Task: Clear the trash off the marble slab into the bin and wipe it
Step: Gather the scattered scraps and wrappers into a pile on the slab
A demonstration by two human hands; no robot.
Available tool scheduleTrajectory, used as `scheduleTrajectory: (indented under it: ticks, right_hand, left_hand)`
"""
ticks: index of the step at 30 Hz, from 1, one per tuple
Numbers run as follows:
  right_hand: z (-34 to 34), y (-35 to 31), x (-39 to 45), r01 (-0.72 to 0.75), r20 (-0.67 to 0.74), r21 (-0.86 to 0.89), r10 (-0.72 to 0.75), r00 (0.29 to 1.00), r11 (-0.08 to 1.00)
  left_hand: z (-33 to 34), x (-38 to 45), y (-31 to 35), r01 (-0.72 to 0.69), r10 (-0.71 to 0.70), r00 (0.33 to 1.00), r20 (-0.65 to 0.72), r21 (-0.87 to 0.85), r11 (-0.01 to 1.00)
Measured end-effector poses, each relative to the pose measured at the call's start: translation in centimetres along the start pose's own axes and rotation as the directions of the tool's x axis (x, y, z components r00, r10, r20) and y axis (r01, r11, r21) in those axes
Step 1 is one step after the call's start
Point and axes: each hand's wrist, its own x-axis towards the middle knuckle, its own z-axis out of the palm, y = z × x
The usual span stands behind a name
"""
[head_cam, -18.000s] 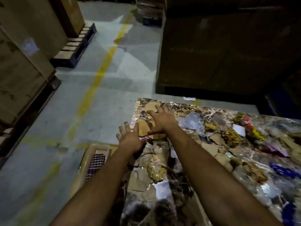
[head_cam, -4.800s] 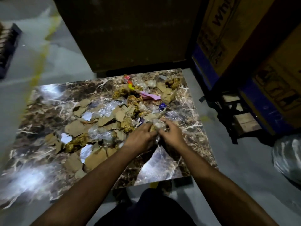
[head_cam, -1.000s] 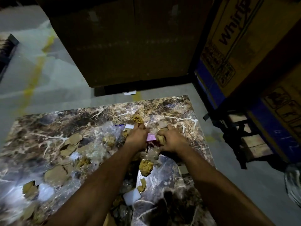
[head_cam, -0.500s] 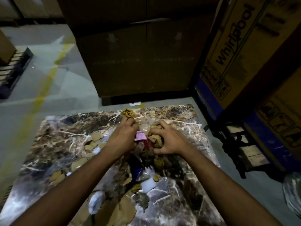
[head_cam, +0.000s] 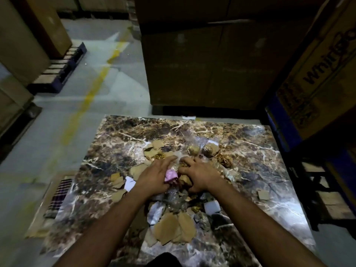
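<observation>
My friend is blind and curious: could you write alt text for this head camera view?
Two bare hands, left hand and right hand, gather a heap of trash in the middle of a brown marble slab. Cardboard scraps and white paper lie around; big cartons stand behind.

Marble slab [head_cam: 250,143] on floor [head_cam: 77,97]. Trash heap [head_cam: 173,218] at slab centre, both hands upon it: left hand [head_cam: 154,176] beside right hand [head_cam: 200,174]. Large carton [head_cam: 202,64] behind slab; pallet [head_cam: 57,68] far left.

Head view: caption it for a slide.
Both hands, left and right, gather scraps on the marble slab.
</observation>
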Motion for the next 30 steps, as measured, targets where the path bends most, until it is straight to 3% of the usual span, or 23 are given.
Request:
scheduleTrajectory:
  ticks: [5,7,11,14,23,30]
  right_hand:
    - [-0.3,0.2,0.3,-0.126,-0.039,0.226,0.138,0.990,0.966]
    - [0.0,0.1,0.3,-0.182,-0.019,0.215,0.191,0.981,0.959]
    - [3.6,-0.3,0.9,-0.206,0.152,0.137,0.185,0.971,0.969]
    - [6.5,0.2,0.9,-0.240,0.169,0.230,0.204,0.964,0.943]
    - [7.6,0.6,1.9,-0.279,0.270,0.187,0.224,0.936,0.942]
    - [5.0,1.7,-0.4,-0.244,0.193,0.340,0.186,0.963,0.908]
  left_hand:
    - [2.3,0.2,-0.9,0.070,-0.071,0.996,0.053,0.035,0.997]
    - [3.7,0.1,-0.9,0.096,-0.096,0.993,0.075,-0.001,0.995]
    - [6.0,0.6,-1.0,0.104,-0.103,0.990,0.100,0.001,0.995]
    - [7.5,0.8,-1.7,0.036,-0.040,0.995,0.092,0.042,0.998]
    - [8.6,1.2,-2.5,0.036,-0.051,0.990,0.132,0.113,0.993]
    - [5.4,0.7,-0.8,0.107,-0.111,0.989,0.098,0.037,0.994]
